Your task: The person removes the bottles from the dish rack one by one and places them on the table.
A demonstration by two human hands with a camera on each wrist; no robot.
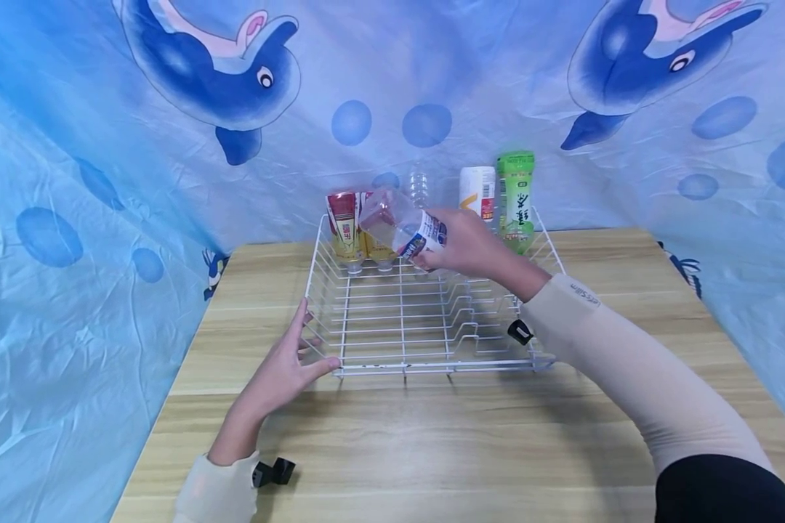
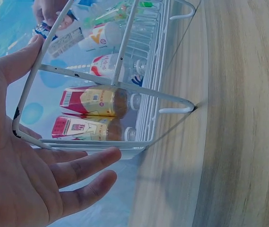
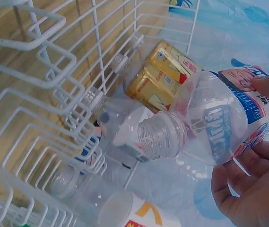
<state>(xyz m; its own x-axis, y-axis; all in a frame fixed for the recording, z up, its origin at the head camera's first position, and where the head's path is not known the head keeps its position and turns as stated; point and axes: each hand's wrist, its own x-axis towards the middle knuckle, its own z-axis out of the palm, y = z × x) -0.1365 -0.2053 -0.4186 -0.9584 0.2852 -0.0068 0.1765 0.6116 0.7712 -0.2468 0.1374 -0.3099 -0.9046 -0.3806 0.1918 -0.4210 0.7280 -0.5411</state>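
Observation:
My right hand grips a clear plastic bottle by its blue-and-white label, over the back of a white wire dish rack. The bottle is tilted, and its bare threaded mouth shows uncapped in the right wrist view. At the rack's front left corner, my left hand rests with thumb along the top wire and fingers spread outside the side wires. Two bottles with red-and-yellow labels, one of them a red-topped bottle, stand neck down in the back left of the rack.
Farther right along the rack's back are a white-labelled bottle and a green-labelled bottle, both neck down. Another clear bottle stands behind the held one. Wire dividers line the rack's right side. A blue dolphin-print curtain surrounds the wooden table.

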